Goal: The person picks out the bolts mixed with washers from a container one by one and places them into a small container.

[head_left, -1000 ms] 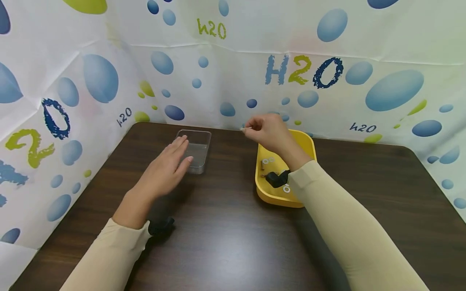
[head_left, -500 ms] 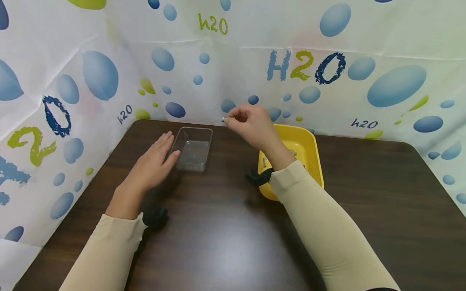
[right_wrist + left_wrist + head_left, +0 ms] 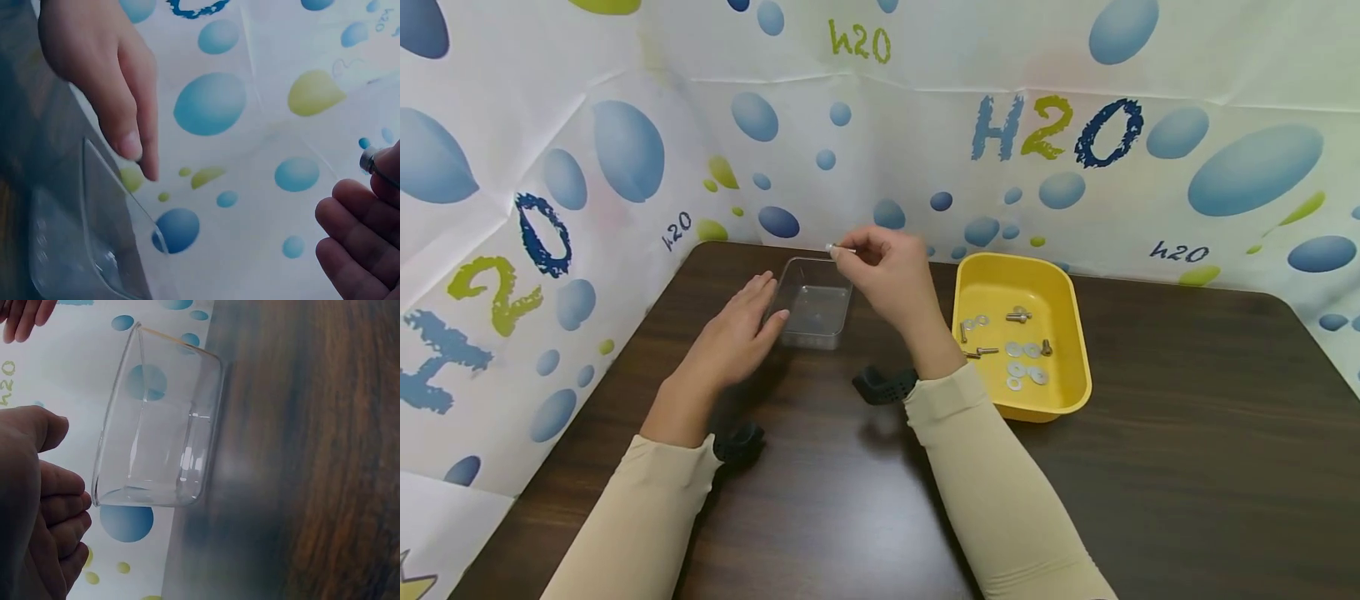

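My right hand (image 3: pixel 887 271) pinches a small metal bolt (image 3: pixel 832 248) between thumb and fingertips, above the back right of the clear plastic box (image 3: pixel 812 340). In the right wrist view the round head of the bolt (image 3: pixel 367 160) sticks out past the fingertips. My left hand (image 3: pixel 730 337) is at the left side of the box, its fingers extended. The left wrist view shows the left hand (image 3: pixel 50 512) close to the box rim (image 3: pixel 100 456); whether they touch I cannot tell.
Right of the box, a yellow tray (image 3: pixel 1078 358) holds several washers (image 3: pixel 1038 376) and bolts (image 3: pixel 1018 317). Both stand on the dark wooden table (image 3: pixel 1187 442). A white sheet with printed drops (image 3: pixel 917 150) hangs behind and along the left side.
My right hand has moved left with the bolt, from over the yellow tray to the clear box. The left hand has shifted a little left, off the box's front. The tray's contents now show.
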### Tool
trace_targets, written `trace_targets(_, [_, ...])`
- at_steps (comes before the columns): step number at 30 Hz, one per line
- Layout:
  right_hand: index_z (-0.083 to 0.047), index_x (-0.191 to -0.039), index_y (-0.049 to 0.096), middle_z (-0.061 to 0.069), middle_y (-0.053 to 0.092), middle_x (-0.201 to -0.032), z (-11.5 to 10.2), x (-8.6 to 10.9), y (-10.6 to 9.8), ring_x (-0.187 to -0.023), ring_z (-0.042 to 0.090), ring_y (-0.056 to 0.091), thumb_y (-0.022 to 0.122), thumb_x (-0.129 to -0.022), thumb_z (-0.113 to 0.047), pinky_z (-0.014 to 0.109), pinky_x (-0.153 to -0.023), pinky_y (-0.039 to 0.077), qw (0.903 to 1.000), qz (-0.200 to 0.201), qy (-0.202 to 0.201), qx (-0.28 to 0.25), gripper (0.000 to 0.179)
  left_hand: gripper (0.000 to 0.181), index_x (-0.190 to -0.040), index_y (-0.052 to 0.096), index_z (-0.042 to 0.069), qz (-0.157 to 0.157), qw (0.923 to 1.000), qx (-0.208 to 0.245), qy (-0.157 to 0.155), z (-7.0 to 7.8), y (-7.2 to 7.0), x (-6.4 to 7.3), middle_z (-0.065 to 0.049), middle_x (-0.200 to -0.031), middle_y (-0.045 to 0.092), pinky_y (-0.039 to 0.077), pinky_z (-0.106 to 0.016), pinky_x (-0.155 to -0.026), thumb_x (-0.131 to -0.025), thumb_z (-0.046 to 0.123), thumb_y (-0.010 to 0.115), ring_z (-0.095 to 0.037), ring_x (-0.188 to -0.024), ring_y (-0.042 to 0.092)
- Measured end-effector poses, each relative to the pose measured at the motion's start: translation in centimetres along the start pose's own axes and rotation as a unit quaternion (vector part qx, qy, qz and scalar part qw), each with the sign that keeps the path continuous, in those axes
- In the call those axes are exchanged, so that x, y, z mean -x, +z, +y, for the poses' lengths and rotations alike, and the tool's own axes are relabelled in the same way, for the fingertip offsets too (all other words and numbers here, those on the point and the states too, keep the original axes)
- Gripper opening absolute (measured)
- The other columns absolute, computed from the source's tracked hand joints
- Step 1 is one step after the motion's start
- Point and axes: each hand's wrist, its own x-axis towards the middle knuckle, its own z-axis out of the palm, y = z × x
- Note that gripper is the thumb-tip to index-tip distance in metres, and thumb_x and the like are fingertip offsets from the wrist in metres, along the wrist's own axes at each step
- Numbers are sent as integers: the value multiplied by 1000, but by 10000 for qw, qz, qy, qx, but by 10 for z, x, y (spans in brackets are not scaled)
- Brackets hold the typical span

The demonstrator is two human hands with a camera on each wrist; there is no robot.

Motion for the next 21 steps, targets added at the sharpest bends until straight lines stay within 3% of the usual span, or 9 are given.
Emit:
trace_targets(8, [-12,-95,75,-2,74,-88,14,9,11,-79,8,64,68,-92,-24,24,-74,57,9989,-41,306,349,14,66,-155,22,-1,-106,9999,22,-29,2,5,-4,-14,-165,15,16,-54,-121,-105,40,37,-31,-153,10])
trace_targets(21, [-11,-96,75,-1,74,-89,37,19,34,-74,7,63,68,-92,-20,19,-67,54,9977,-173,109,652,12,68,-155,20,-2,-127,9999,19,-25,-6,6,-3,-16,-165,13,16,-57,-119,-105,41,38,-34,-152,9])
